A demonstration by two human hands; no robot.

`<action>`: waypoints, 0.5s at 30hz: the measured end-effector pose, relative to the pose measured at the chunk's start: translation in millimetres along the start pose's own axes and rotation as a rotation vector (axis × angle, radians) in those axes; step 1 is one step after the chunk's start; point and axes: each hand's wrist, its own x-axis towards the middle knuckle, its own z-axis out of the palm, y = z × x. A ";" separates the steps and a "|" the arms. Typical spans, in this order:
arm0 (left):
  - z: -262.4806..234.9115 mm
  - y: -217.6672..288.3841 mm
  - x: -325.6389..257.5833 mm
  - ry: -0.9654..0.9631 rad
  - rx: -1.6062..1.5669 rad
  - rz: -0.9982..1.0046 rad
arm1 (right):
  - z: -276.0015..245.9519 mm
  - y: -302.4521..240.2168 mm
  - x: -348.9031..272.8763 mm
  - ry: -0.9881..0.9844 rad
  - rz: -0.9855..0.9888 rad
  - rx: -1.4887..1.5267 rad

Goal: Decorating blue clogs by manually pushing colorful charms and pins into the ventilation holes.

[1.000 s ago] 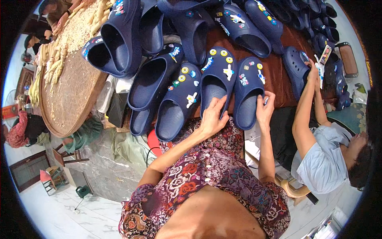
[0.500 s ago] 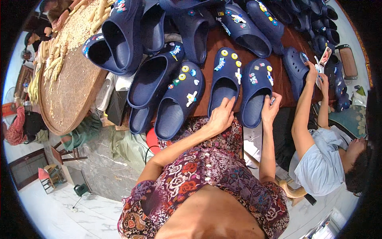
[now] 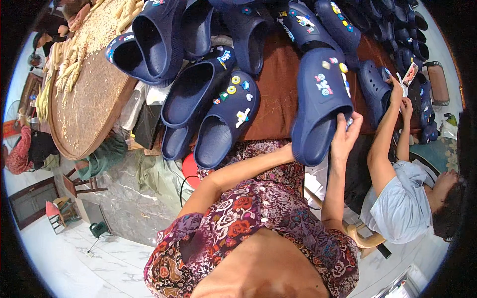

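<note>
Right hand [image 3: 346, 136] now gripping decorated clog [image 3: 320, 102], lifted; left hand gone behind it.

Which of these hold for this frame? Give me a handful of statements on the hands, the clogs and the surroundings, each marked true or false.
1. The right hand grips the heel end of a navy clog. True.
2. That clog bears no charms. False: several small charms sit on its upper.
3. The left hand is in plain view. False: the left forearm runs under the clog and the hand is hidden behind it.
4. A round woven tray strewn with pale pieces stands at the left. True.
5. Another person in a light blue shirt is at the right, hands up among the clogs. True.
6. The cloth under the clogs is green. False: it is reddish brown.
</note>
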 end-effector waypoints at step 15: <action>-18.8 12.6 -36.7 -0.316 0.026 0.302 | 79.8 24.7 -4.7 -0.253 -0.116 -0.231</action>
